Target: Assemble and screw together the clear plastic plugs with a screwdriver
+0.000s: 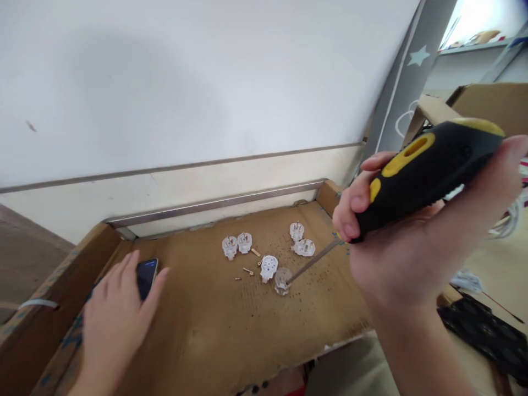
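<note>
My right hand (408, 242) is wrapped round the black and yellow handle of a screwdriver (424, 170). Its metal shaft slants down and left, and the tip rests on a white plug part (282, 279) on the cardboard work surface (214, 330). My left hand (117, 316) lies flat with fingers spread over a dark phone (147, 275) at the left. Several more white plug parts lie nearby: a pair (237, 245) further back, one (268, 268) beside the tip, and two (301, 240) to the right.
Small brass pins and screws (248, 271) lie loose among the plug parts. A raised cardboard rim (49, 291) borders the surface on the left, a white wall stands behind. An open cardboard box (474, 104) and dark items (487, 330) are at the right.
</note>
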Available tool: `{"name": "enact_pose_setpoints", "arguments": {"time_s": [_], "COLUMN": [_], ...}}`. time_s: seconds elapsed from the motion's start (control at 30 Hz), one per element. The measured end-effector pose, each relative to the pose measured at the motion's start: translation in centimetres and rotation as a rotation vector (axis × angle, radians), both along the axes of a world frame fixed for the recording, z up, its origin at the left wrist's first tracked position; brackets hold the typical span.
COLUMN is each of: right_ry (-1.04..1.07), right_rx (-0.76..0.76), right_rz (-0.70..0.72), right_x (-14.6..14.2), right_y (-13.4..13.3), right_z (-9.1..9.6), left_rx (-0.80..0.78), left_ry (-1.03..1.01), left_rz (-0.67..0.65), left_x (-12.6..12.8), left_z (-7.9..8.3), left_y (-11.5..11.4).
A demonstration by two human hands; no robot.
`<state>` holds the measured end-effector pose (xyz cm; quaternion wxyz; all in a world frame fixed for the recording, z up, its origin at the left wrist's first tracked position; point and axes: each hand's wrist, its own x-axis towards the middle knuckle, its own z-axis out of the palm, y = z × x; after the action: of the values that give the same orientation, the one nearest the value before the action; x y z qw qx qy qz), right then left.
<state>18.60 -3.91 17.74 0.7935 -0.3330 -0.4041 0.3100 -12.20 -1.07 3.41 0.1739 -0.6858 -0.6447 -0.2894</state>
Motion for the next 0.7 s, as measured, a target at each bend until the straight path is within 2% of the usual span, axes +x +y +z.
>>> {"name": "enact_pose_setpoints", "arguments": {"time_s": [0.03, 0.1, 0.17, 0.23, 0.3, 0.4, 0.7], "right_ry": [0.006, 0.023, 0.02, 0.0, -0.012, -0.007, 0.002], "right_rx": [0.014, 0.03, 0.027, 0.012, -0.002, -0.04, -0.059], "right_rz": [0.001, -0.003, 0.005, 0.023, 0.036, 0.039, 0.07], "right_x": [0.0, -0.2, -0.4, -0.7, -1.0, -1.3, -2.1], "right_y": [0.0, -0.1, -0.2, -0.4, -0.5, -0.4, 0.4], "right_z": [0.0, 0.1, 0.0, -0.1, -0.2, -0.2, 0.0], "left_rx": [-0.076, -0.168, -0.342, -0.44, -0.467, -0.438, -0.411], "left_ry": [-0.007, -0.07, -0.07, -0.079, -0.074, -0.091, -0.112], "left_rz": [-0.086, -0.376, -0.681, -0.852, -0.899, -0.875, -0.854], "left_x": [2.1, 6.5, 10.4, 13.3, 14.8, 15.4, 15.2], "left_z": [0.6, 0.9, 0.1, -1.3, -2.7, -3.7, -3.9], "left_y": [0.2, 0.2, -0.1, -0.3, -0.2, 0.1, -0.1]}}
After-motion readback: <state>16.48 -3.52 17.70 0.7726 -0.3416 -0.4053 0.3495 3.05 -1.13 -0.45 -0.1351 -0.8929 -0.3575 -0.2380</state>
